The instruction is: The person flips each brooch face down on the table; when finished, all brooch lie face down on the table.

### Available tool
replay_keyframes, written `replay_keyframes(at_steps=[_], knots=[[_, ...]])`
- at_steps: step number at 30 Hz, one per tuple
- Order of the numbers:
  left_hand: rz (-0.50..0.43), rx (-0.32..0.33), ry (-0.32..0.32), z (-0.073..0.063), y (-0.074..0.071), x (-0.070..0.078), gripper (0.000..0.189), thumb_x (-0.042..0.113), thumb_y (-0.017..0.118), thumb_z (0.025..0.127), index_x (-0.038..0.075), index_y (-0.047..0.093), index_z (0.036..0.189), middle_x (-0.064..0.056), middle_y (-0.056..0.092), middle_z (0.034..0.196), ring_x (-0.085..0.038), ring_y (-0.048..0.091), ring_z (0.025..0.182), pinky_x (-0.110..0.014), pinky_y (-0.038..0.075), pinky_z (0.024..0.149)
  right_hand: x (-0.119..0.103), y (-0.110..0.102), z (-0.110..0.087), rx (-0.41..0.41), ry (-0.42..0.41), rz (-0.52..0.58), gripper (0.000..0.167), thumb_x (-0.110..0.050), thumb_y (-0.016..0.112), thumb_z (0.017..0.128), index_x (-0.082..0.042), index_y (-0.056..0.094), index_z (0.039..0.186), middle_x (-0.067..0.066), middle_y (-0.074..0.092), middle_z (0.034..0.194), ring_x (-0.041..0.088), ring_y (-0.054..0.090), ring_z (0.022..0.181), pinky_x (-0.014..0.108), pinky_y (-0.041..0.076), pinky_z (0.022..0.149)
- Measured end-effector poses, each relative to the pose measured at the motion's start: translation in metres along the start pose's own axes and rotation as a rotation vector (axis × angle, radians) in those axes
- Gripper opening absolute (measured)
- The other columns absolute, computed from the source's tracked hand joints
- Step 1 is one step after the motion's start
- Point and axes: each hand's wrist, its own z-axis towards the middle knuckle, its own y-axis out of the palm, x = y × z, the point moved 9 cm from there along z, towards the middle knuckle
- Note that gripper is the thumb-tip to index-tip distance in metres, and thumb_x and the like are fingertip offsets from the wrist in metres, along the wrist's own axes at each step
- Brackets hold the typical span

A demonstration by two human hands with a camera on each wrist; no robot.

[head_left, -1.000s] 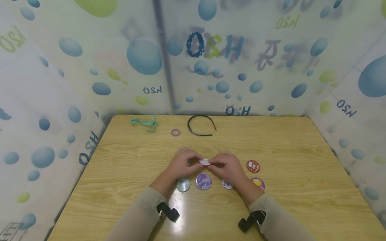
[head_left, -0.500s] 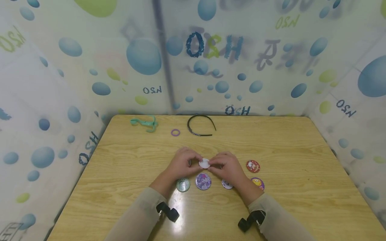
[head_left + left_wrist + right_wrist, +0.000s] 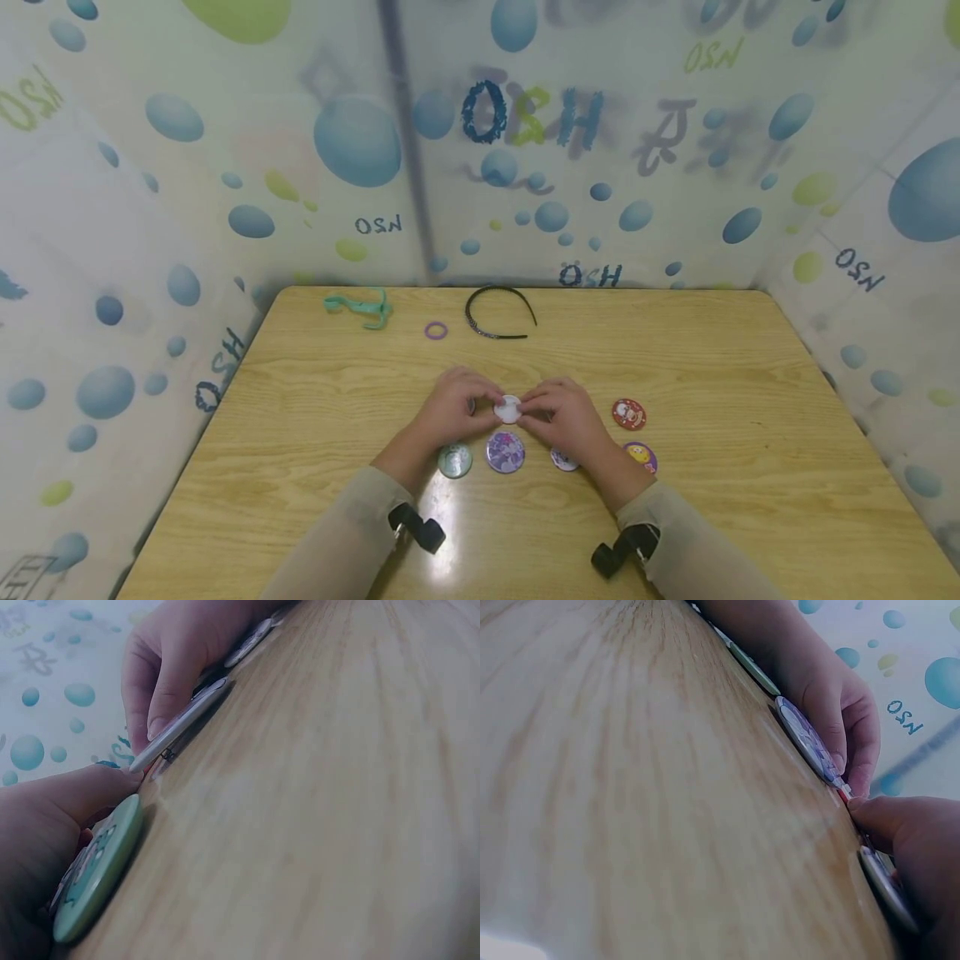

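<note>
Between both hands, low over the middle of the table, is a small round badge (image 3: 507, 409) with its white side toward the head camera. My left hand (image 3: 459, 407) pinches its left edge with thumb and fingers, and my right hand (image 3: 564, 414) pinches the right edge. Just in front lies a purple badge (image 3: 506, 452) with a printed picture. A mint green badge (image 3: 455, 460) rests by the left wrist. Another badge (image 3: 565, 458) is partly covered by the right hand. In the right wrist view, a thin red edge (image 3: 844, 796) shows between the fingertips.
Right of the hands lie a red badge (image 3: 629, 413) and a purple-rimmed yellow badge (image 3: 641, 457). Along the back of the table (image 3: 712, 358) are a teal hair claw clip (image 3: 363, 308), a purple ring (image 3: 436, 331) and a black headband (image 3: 474, 321). A patterned wall stands behind.
The held badge has tilted toward the head camera, so its white side shows rounder than before. Both hands keep nearly the same place and hold.
</note>
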Motion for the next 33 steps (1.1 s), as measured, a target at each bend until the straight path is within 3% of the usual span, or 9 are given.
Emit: replay_keyframes(at_steps=[6, 11, 19, 25, 33], knots=[[0.016, 0.007, 0.005, 0.004, 0.001, 0.002, 0.025, 0.024, 0.094, 0.077, 0.018, 0.083, 0.098, 0.008, 0.08, 0.11, -0.017, 0.067, 0.103, -0.041, 0.046, 0.097, -0.001, -0.004, -0.001, 0.025, -0.026, -0.007, 0.018, -0.021, 0.093, 0.083, -0.017, 0.086, 0.099, -0.002, 0.079, 0.107, 0.024, 0.065, 0.109, 0.049, 0.051, 0.098], [0.034, -0.013, -0.043, 0.002, 0.003, 0.001, 0.027, 0.025, 0.093, 0.077, 0.02, 0.082, 0.102, 0.009, 0.079, 0.11, -0.017, 0.065, 0.102, -0.042, 0.046, 0.095, -0.005, -0.002, -0.003, 0.033, -0.081, -0.038, 0.018, -0.023, 0.092, 0.083, -0.018, 0.085, 0.099, -0.003, 0.08, 0.107, 0.022, 0.066, 0.107, 0.048, 0.051, 0.096], [0.09, -0.084, -0.11, 0.002, 0.006, 0.005, 0.032, 0.033, 0.09, 0.082, 0.019, 0.081, 0.109, 0.006, 0.078, 0.112, -0.02, 0.062, 0.107, -0.044, 0.046, 0.1, -0.012, -0.015, -0.012, 0.119, -0.152, -0.118, 0.015, -0.024, 0.089, 0.086, -0.018, 0.084, 0.099, -0.001, 0.079, 0.111, 0.035, 0.066, 0.12, 0.06, 0.043, 0.109], [0.186, -0.109, -0.086, 0.012, 0.016, 0.016, 0.036, 0.04, 0.086, 0.085, 0.019, 0.08, 0.114, 0.001, 0.077, 0.114, -0.024, 0.064, 0.111, -0.047, 0.046, 0.104, -0.005, -0.04, -0.029, 0.227, -0.213, -0.164, 0.01, -0.02, 0.086, 0.086, -0.017, 0.084, 0.095, 0.0, 0.08, 0.104, 0.037, 0.068, 0.115, 0.058, 0.044, 0.107], [0.166, -0.132, -0.023, 0.031, 0.038, 0.032, 0.036, 0.036, 0.084, 0.089, 0.016, 0.079, 0.118, 0.001, 0.077, 0.114, -0.022, 0.065, 0.108, -0.043, 0.049, 0.1, 0.025, -0.065, -0.048, 0.282, -0.126, -0.227, 0.011, -0.021, 0.087, 0.083, -0.016, 0.084, 0.093, 0.002, 0.08, 0.1, 0.039, 0.068, 0.112, 0.06, 0.044, 0.103]])
